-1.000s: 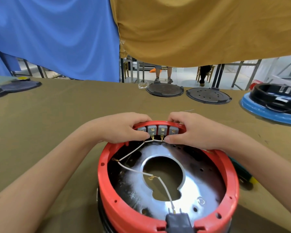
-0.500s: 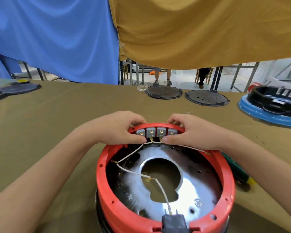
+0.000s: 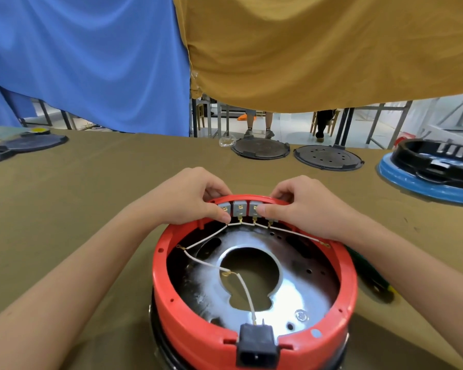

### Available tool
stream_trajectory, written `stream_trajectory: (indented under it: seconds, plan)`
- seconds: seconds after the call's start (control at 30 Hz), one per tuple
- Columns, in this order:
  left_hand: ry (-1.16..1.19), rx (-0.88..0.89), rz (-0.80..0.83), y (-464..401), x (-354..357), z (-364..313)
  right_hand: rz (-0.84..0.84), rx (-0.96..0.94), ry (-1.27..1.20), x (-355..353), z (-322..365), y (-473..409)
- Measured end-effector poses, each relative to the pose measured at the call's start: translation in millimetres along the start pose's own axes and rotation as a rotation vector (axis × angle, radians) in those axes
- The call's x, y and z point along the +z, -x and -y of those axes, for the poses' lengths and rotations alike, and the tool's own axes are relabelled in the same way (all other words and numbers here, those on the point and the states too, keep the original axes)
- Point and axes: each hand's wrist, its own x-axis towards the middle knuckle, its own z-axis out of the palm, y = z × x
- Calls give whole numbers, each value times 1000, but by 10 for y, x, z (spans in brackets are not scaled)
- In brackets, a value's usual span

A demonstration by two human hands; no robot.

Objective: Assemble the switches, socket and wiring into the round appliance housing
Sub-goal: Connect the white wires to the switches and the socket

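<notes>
A round red housing (image 3: 187,313) stands on the table (image 3: 91,204), with a shiny metal plate inside it. A row of grey switches (image 3: 240,208) sits in its far rim. My left hand (image 3: 190,198) pinches the left end of the row, thumb inside and fingers over the rim. My right hand (image 3: 302,204) pinches the right end the same way. White wires (image 3: 206,239) run from the switch terminals across the inside to a black socket (image 3: 257,348) set in the near rim.
Two dark round plates (image 3: 261,148) (image 3: 328,157) lie at the table's far edge. A black housing on a blue ring (image 3: 433,166) stands at the right. A green-handled tool (image 3: 372,276) lies right of the red housing. Blue and ochre cloths hang behind.
Both thumbs have shifted along the switch row: the left one sits a little lower at its left end, and the right one has moved up onto the switches. The housing stays put.
</notes>
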Motion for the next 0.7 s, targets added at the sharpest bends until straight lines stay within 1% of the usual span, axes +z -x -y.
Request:
stream_trajectory:
  seconds: [0.07, 0.13, 0.23, 0.33, 0.6, 0.63, 0.7]
  plan:
    - [3, -27, 6, 6, -15, 22, -9, 7, 3, 18, 8, 21]
    - [-46, -43, 19, 7, -13, 36, -13, 10, 2, 28, 9, 39]
    - [-86, -47, -31, -14, 41, 28, -67, 7, 1, 42, -4, 44]
    - [-92, -27, -75, -29, 72, 27, -98, 13, 20, 54, -8, 27]
    - [-53, 11, -109, 11, 105, 50, -108, 54, -5, 73, -4, 24]
    - [-63, 19, -114, 22, 111, 46, -105, 64, -14, 74, -9, 30]
    - [-154, 43, -115, 38, 124, 33, -103, 92, -53, 83, -31, 38]
